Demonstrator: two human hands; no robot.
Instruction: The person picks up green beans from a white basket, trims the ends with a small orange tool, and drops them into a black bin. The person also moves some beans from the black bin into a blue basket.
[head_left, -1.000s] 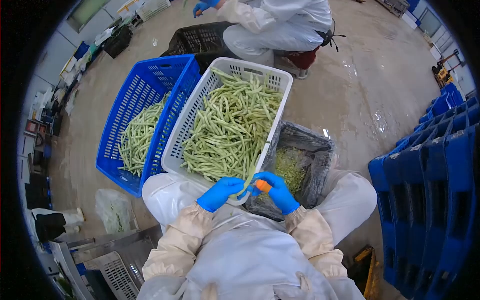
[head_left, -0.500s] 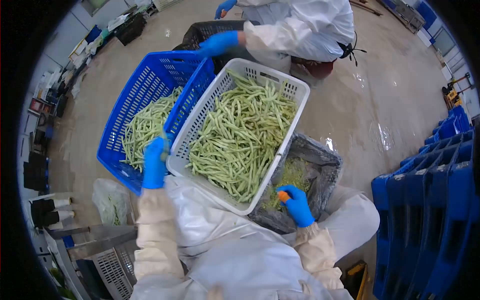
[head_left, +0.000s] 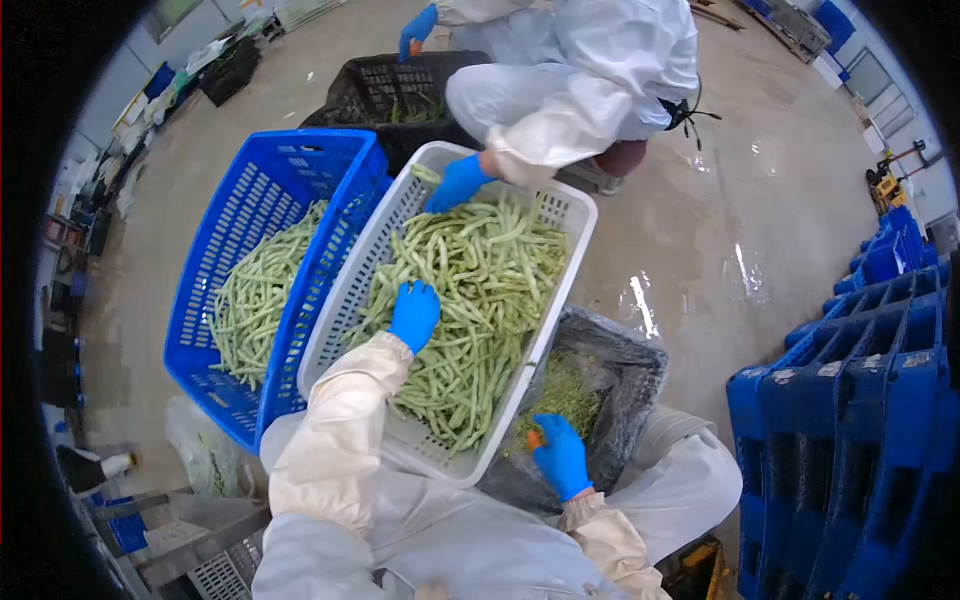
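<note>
A white slatted crate (head_left: 318, 345) heaped with green beans (head_left: 470, 290) sits tilted over my lap. My left hand (head_left: 414, 316), in a blue glove, lies on the beans with its fingers slightly apart, and no bean shows clearly in its grip. Lower right, my gloved right hand (head_left: 562, 458) is closed around a small orange thing (head_left: 535, 439); its kind is mostly hidden by the fingers. That hand is over a bin lined with dark plastic (head_left: 640, 375), which holds green trimmings (head_left: 565, 390). To the left stands a blue crate (head_left: 190, 300) with more beans (head_left: 262, 300).
Across from me a co-worker in white has one blue-gloved hand (head_left: 458, 183) in the white crate's far end. A black crate (head_left: 350, 90) stands by that person. Stacked blue pallets (head_left: 850, 420) rise on the right. A clear plastic bag (head_left: 200, 440) is at lower left.
My left hand has moved from the blue crate to the beans in the white crate. The co-worker's hand has come from the black crate into the white one. My right hand remains over the bin.
</note>
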